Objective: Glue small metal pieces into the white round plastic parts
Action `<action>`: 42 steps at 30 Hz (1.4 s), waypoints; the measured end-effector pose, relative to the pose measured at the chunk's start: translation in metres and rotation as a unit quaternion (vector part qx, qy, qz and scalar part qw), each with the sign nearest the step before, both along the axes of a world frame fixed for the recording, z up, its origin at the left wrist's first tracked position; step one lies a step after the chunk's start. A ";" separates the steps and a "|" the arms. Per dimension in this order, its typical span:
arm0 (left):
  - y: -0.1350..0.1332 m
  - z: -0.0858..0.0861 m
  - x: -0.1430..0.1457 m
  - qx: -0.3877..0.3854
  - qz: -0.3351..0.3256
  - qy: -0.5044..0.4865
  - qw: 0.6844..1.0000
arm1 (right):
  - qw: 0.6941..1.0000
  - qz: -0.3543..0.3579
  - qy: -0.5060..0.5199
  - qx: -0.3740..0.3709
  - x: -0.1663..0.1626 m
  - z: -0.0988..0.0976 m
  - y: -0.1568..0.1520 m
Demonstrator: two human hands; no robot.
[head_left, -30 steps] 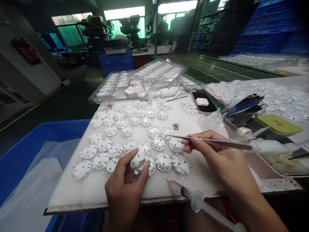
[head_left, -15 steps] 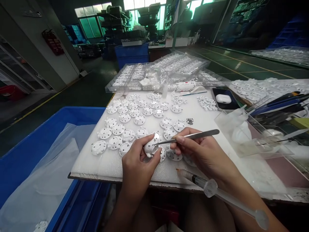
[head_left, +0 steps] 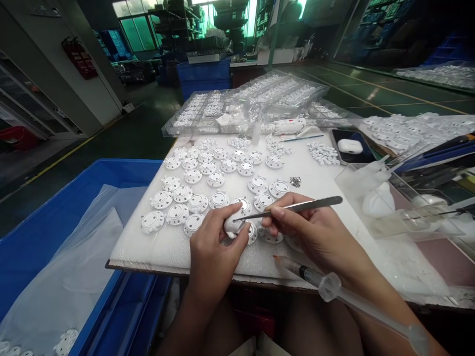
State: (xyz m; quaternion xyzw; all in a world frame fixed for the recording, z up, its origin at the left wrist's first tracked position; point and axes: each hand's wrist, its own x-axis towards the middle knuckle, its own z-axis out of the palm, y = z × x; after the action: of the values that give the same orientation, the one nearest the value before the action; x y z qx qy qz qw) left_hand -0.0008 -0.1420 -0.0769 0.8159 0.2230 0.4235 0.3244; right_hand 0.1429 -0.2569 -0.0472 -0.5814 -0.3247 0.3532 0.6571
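Between thumb and fingers, my left hand (head_left: 215,242) pinches a small white rounded plastic part (head_left: 232,226). My right hand (head_left: 311,227) is closed round metal tweezers (head_left: 297,206), whose tips touch or nearly touch that white part. Anything the tips may grip is too small to make out. Several round white parts with dark dots (head_left: 197,203) lie in loose rows around and beyond my hands. A clear syringe (head_left: 311,276) with an amber tip lies at the front edge, below my right wrist. A little heap of tiny dark pieces (head_left: 295,182) sits beyond my right hand.
White foam (head_left: 129,254) covers the tabletop. At the back are clear trays of small white parts (head_left: 200,111). Heaps of white bits (head_left: 322,154), a phone with a white case on it (head_left: 350,146), and an acrylic box (head_left: 404,222) are rightward. A blue bin (head_left: 122,173) stands left.
The white part has been turned in my left hand, so its open end no longer faces me. The tweezers stay at it. The whole view has shifted slightly.
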 end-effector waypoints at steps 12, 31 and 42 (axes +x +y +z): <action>0.001 -0.001 0.000 -0.002 0.007 0.001 1.000 | 0.999 -0.030 0.009 0.033 -0.001 -0.003 0.000; 0.001 0.005 0.001 -0.001 -0.005 0.010 1.000 | 0.951 0.038 -0.306 -0.019 -0.015 0.015 0.026; 0.000 0.000 0.001 -0.034 -0.011 -0.010 0.999 | 0.963 -0.177 -0.200 0.030 -0.008 0.005 0.003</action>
State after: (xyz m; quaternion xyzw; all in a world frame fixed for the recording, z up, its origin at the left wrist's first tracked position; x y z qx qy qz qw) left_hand 0.0002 -0.1418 -0.0767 0.8023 0.2252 0.4206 0.3588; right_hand 0.1348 -0.2536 -0.0420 -0.6685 -0.3518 0.0983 0.6478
